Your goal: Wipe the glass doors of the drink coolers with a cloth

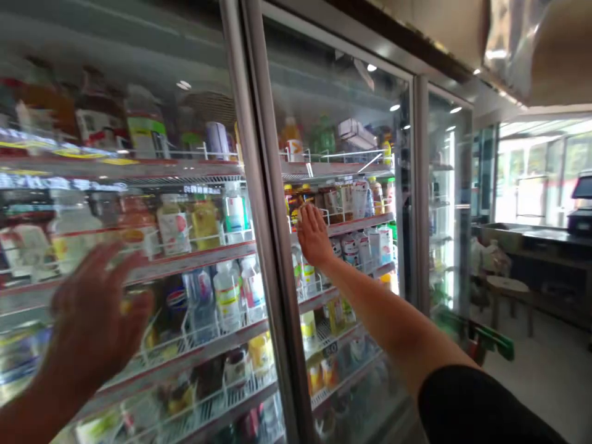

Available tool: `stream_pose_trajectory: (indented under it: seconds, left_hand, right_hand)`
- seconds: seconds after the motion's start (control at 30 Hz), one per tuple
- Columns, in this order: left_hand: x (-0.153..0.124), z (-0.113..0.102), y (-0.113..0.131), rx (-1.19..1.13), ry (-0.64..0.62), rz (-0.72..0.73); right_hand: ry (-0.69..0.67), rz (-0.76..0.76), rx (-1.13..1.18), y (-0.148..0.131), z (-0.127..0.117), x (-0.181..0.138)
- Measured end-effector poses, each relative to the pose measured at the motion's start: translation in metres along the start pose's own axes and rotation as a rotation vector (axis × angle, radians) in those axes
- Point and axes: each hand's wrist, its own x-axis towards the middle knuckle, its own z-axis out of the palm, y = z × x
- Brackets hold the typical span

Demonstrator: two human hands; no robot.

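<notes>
My right hand [315, 235] reaches far forward with its fingers stretched out, at the glass door [351, 86] beside the upright metal frame [271, 203]. Whether the palm touches the glass or the handle edge cannot be told. My left hand [99, 314], smeared by motion, is raised on the left in front of another glass door [185, 37], fingers apart and holding nothing. Behind the glass are shelves of drinks: a clear bottle with a yellow-green label [227, 296], a yellow drink bottle [205, 222] and several cans [351, 250].
Further right stands another cooler door [448, 203]. Beyond it are a green handle-like bar [493, 339], a round stool [507, 284], a counter [522, 234] with a dark machine [581, 203], and bright windows [531, 166]. Grey floor [550, 370] lies at the right.
</notes>
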Motion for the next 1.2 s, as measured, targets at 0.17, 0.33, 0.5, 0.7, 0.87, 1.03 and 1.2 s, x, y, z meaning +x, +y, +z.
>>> stream_pose_trajectory:
  seconds: [0.17,0.33,0.5,0.7,0.87,1.03,1.2]
  left_hand:
    - [0.035,0.144,0.13,-0.077,-0.203,0.586]
    - [0.059,0.252,0.205,-0.157,-0.255,0.316]
    - [0.063,0.304,0.214,-0.09,-0.3,0.297]
    - [0.044,0.335,0.223,0.119,-0.135,0.319]
    - [0.053,0.343,0.223,0.154,0.0,0.282]
    - [0.129,0.33,0.21,0.193,0.152,0.198]
    - [0.143,0.345,0.221,0.234,0.125,0.12]
  right_hand:
    - [-0.21,-0.227,0.078,0.036,-0.018,-0.006]
    - [-0.317,-0.354,0.274,0.077,-0.028,0.001]
    - [-0.268,-0.413,0.276,0.141,-0.055,0.001]
    - [0.032,0.056,-0.112,0.256,-0.089,-0.022]
    - [0.062,0.033,-0.239,0.287,-0.079,-0.039]
    - [0.154,-0.025,-0.266,0.285,-0.075,-0.04]
    - [0.114,-0.006,-0.248,0.288,-0.079,-0.04]
